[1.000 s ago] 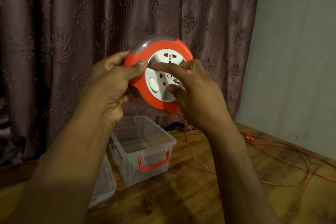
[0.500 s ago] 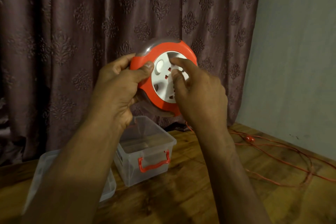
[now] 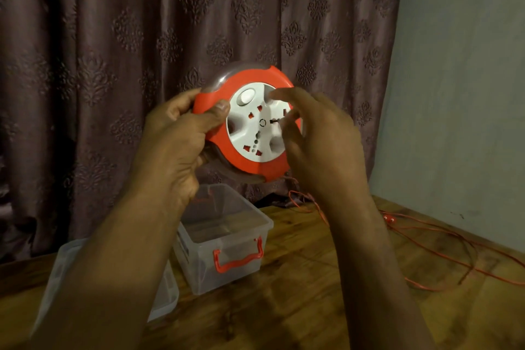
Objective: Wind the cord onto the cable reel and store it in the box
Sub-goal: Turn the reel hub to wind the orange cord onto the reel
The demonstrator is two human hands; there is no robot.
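Winding in progress: you are turning the reel's white hub, and the dial has rotated since a second ago.

Your left hand (image 3: 173, 139) is keeping its grip clamped on the orange rim of the cable reel (image 3: 250, 122), held up in front of the curtain (image 3: 142, 23); your right hand (image 3: 315, 133) is blurred against the hub, so I cannot tell its grip. The round white button has moved from lower left to upper left, meaning cord (image 3: 426, 239) is being drawn in, though much is lying loose on the tabletop (image 3: 298, 293). Count: one reel, one cord, one open box (image 3: 224, 239), one lid (image 3: 167, 293), two hands.
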